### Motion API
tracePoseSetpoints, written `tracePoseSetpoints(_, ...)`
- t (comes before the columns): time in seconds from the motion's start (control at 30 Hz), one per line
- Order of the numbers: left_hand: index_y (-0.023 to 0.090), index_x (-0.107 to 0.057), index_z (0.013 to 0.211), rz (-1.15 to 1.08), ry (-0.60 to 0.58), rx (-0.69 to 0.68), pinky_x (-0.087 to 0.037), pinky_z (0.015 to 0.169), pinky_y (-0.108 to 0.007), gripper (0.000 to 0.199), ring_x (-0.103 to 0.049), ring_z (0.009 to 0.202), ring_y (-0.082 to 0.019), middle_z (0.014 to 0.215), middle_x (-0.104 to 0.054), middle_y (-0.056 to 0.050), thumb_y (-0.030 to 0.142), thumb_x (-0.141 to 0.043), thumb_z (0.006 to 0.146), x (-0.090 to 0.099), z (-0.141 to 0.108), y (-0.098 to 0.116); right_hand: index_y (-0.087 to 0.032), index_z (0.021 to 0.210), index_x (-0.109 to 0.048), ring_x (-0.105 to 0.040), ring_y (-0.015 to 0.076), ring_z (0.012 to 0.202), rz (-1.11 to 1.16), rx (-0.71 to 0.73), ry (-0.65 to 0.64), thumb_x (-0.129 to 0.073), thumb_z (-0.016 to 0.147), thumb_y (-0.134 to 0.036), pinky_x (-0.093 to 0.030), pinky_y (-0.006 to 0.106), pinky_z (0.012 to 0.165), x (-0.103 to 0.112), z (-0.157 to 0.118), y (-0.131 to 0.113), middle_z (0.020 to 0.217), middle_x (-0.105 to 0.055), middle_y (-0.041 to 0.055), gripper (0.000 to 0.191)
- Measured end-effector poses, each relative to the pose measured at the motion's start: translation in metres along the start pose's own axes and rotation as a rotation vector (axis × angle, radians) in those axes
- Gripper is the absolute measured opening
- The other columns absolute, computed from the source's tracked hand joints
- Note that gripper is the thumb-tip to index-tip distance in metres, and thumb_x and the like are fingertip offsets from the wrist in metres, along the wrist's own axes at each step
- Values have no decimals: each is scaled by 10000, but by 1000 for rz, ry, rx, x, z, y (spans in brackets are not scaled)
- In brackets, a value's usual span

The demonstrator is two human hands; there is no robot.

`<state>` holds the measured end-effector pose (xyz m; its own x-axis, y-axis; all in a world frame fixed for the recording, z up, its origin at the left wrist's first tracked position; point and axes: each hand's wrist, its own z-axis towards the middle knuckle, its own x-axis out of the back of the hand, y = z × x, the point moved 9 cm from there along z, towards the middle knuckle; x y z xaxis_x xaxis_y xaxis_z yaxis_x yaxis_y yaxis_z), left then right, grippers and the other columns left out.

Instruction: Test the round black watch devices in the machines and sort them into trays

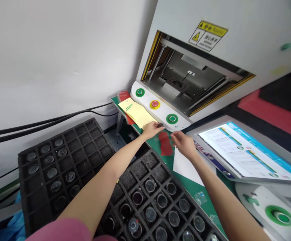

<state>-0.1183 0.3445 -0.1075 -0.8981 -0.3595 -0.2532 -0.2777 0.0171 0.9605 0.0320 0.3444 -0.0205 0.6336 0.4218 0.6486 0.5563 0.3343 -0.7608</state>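
Observation:
My left hand (152, 130) pinches a small dark round part (161, 125) at the front edge of the machine's white control panel (145, 100). To its right, my right hand (183, 143) is raised over the green table (157, 144), its fingers curled together; whether they hold anything is too small to tell. Red film pieces (165, 144) lie between the two hands. A yellow sheet (137, 113) rests just behind my left hand. Below my right hand lies a white paper (185, 165).
Two black foam trays (85, 147) (145, 174) with round lens-like parts stand at the lower left and centre. The open machine bay (170, 88) is behind the panel. A lit screen (251, 150) and green button (283, 218) are at the right.

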Motion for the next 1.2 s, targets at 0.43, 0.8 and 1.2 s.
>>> tracePoseSetpoints(0.43, 143, -644, 859, -86, -429, -115, -556, 841, -340, 368, -671, 775, -140, 835, -722, -30, 453, -788, 723, -70, -112, 118, -214, 727, -590, -262, 30, 322, 1142, -80, 533, -785, 735, -438, -280, 181, 361, 70, -236, -121, 478, -437, -88, 297)
tracePoseSetpoints(0.8, 223, -741, 1071, -164, -779, -371, -594, 855, -302, 521, -710, 954, -209, 1144, -700, -102, 470, -856, 626, -107, -336, 223, -181, 588, -578, -216, 23, 358, 1444, -125, 506, -819, 682, -477, -272, 182, 386, 60, -304, -151, 420, -393, -68, 392)
tracePoseSetpoints(1.2, 296, -727, 1133, -39, -881, -462, -602, 819, -372, 676, -727, 798, -221, 1170, -702, -102, 620, -825, 548, -137, -394, 224, -203, 594, -681, -421, 73, 295, 1341, -36, 895, -890, 586, -426, -339, 161, 298, 86, -352, -138, 380, -527, -14, 305)
